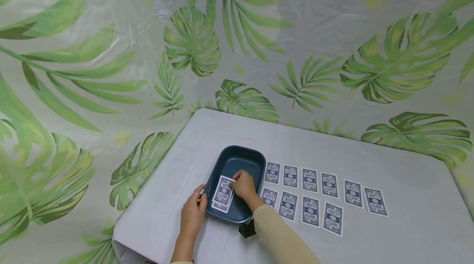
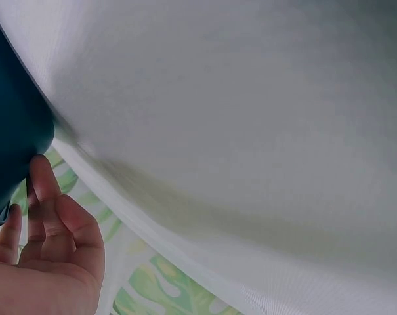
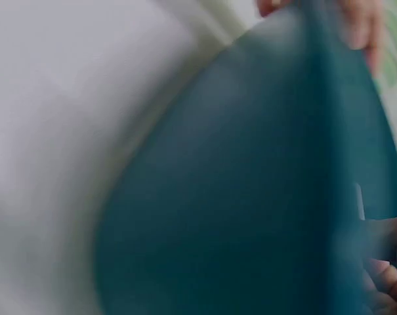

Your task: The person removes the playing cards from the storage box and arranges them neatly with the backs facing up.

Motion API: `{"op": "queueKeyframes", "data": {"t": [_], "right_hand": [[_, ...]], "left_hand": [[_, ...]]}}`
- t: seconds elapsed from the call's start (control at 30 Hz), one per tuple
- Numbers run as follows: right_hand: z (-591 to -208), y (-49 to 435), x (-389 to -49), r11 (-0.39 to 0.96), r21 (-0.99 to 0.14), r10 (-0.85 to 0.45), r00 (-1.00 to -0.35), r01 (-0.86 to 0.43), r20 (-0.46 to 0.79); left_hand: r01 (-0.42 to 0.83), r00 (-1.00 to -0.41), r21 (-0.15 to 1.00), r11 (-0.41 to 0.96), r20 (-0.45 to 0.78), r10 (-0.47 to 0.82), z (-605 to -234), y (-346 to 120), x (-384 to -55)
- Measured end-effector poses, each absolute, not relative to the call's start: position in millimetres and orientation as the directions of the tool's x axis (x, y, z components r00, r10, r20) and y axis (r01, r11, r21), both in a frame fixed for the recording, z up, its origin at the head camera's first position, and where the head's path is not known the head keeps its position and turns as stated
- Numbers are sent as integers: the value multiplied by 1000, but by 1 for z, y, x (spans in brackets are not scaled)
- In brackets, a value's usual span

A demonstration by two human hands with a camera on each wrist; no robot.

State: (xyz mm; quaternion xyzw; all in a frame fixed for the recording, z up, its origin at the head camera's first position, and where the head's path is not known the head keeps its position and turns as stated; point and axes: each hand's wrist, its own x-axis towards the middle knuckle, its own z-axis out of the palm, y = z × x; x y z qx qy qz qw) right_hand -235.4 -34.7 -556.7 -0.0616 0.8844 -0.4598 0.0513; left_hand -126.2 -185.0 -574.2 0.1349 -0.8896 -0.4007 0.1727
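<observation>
A dark teal tray (image 1: 247,163) stands on the white-covered table. Inside it, towards the left, lie overlapping face-down playing cards (image 1: 223,192) with blue-and-white backs. My right hand (image 1: 244,185) reaches over the tray and pinches a card at the right edge of this pile. In the right wrist view, the tray's wall hides most of that hand (image 3: 385,285), and a thin white card edge (image 3: 359,200) shows beside it. With fingers and thumb at the rim, my left hand (image 1: 193,211) holds the tray's left side; the left wrist view shows its bent fingers (image 2: 44,177) against the tray.
Right of the tray, several face-down cards (image 1: 309,180) lie in two rows, the nearer row partly behind my right arm. A small black object (image 1: 247,229) sits by the tray's near edge. Leaf-patterned sheeting (image 1: 240,99) rises behind the table (image 1: 296,140).
</observation>
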Motion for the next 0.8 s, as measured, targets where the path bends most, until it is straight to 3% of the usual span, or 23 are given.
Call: {"op": "queueKeyframes", "data": {"t": [0.2,0.8], "right_hand": [[-536,-23,-242,411,-909,-196,-980,-64,-20],[-507,38,-250,273,-962,-58,-998,-9,-7]], "left_hand": [[-92,-904,751,654,211,-370,-574,-184,-126],[-89,-908,756,648,206,-364,-573,-183,-125]]}}
